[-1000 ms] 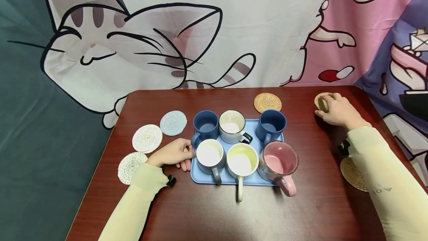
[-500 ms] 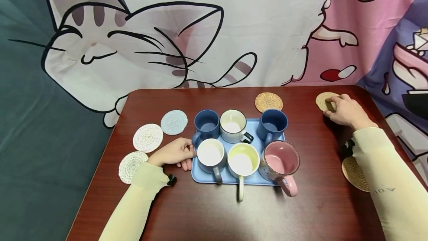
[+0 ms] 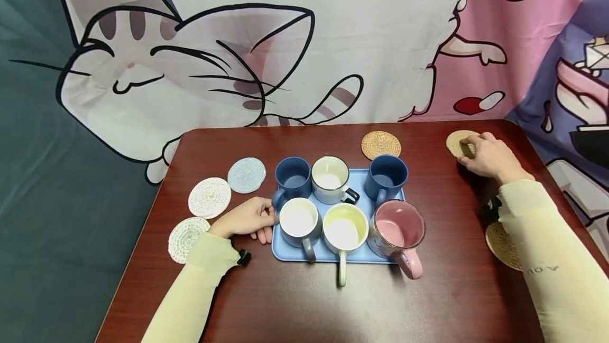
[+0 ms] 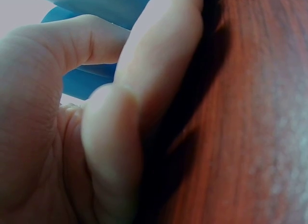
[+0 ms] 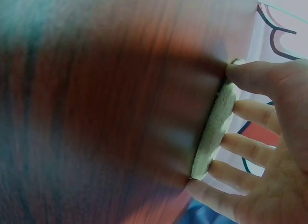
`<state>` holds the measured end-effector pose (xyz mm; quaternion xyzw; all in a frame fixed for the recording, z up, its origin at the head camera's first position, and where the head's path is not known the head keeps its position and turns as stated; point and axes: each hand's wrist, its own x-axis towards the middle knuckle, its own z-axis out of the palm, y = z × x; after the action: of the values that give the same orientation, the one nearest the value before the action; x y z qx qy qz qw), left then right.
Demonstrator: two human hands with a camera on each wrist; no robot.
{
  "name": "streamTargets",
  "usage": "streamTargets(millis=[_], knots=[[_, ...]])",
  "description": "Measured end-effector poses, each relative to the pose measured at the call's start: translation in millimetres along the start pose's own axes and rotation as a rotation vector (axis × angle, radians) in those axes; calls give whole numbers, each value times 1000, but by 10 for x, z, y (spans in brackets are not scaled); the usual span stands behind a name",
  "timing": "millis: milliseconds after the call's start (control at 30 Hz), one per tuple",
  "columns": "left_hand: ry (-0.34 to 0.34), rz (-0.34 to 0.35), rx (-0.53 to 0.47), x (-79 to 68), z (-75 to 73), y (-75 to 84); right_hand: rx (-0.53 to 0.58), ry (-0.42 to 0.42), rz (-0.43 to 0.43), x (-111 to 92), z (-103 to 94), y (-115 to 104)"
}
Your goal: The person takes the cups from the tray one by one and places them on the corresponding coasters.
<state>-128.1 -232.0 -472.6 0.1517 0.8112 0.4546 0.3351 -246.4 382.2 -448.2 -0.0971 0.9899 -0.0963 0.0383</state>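
My left hand (image 3: 245,220) grips the left edge of a light-blue tray (image 3: 284,251), thumb above it; the left wrist view shows the thumb and a finger meeting at the blue edge (image 4: 79,84). Several mugs stand on the tray: two dark-blue mugs (image 3: 293,175), a cream mug (image 3: 328,174) with a black handle, a grey mug (image 3: 300,221), a pale-yellow mug (image 3: 344,226) and a pink mug (image 3: 398,224). At the far right of the table, my right hand (image 3: 492,159) holds a round beige coaster (image 3: 458,145) by its edge, thumb and fingertips along it (image 5: 214,130).
On the left lie a light-blue coaster (image 3: 246,175), a white coaster (image 3: 209,197) and a cream-green coaster (image 3: 186,240). A woven tan coaster (image 3: 380,145) lies behind the tray. Another woven coaster (image 3: 501,248) is partly under the right sleeve. A cartoon curtain (image 3: 380,26) hangs behind the table (image 3: 361,306).
My right hand has shifted slightly to the right, and the beige coaster has gone from tilted to lying flatter. My left hand stays at the tray's edge.
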Motion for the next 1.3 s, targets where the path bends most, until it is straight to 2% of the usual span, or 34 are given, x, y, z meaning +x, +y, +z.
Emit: streamTargets(millis=[667, 1300], knots=[[0, -3, -19, 7, -5, -22, 11, 12, -29, 32, 70, -313], [-3, 3, 7, 7, 2, -9, 18, -10, -56, 56, 140, -746]])
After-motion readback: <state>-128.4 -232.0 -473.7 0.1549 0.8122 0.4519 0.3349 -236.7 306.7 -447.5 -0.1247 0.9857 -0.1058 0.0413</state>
